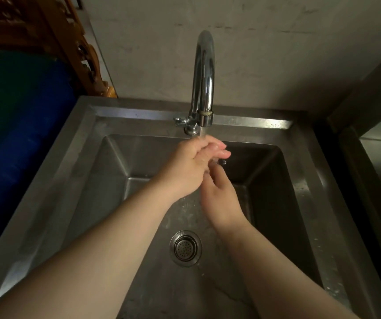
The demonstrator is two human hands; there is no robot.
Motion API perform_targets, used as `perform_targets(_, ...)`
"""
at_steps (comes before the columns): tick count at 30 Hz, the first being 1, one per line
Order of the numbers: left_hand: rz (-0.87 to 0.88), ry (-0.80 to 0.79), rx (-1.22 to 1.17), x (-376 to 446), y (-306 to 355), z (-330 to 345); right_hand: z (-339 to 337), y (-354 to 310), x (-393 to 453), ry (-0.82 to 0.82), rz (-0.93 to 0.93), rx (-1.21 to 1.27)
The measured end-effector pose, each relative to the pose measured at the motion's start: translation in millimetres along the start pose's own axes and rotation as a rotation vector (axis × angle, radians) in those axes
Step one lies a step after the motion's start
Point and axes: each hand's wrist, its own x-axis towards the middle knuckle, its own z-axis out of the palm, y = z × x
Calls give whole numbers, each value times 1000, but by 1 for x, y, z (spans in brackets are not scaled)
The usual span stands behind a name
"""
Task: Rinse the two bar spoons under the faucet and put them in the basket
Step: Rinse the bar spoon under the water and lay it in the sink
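Observation:
My hands meet under the running chrome faucet (204, 88), above the steel sink (125, 157). My left hand (191, 164) lies on top, with its fingers curled just below the spout. Beneath it, my right hand (219, 199) reaches up, and its fingertips are hidden by the left hand. A small dark metal tip, which looks like the end of a bar spoon (223, 161), pokes out right under the left fingers. The rest of the spoon is hidden. I see no second spoon and no basket.
The round strainer drain (185, 248) sits in the wet sink floor near me. The faucet handle (181, 122) sticks out left of the spout. A blue drum (19, 134) stands left of the sink, a dark counter edge (368, 157) right, and a wall behind.

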Motion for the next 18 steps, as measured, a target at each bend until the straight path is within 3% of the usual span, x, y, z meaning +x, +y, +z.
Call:
perform_targets(2,-8,-13,-49,-3,3,-3,6,-8,6,-80,-45,125)
perform_targets(8,-94,-64,-272,-9,1,-14,16,-18,11,-26,-28,344)
perform_targets(13,-146,140,-319,-11,-4,0,23,-22,18,-16,98,408)
perform_targets(18,-172,214,-386,-5,-5,-4,21,-19,15,-14,6,354)
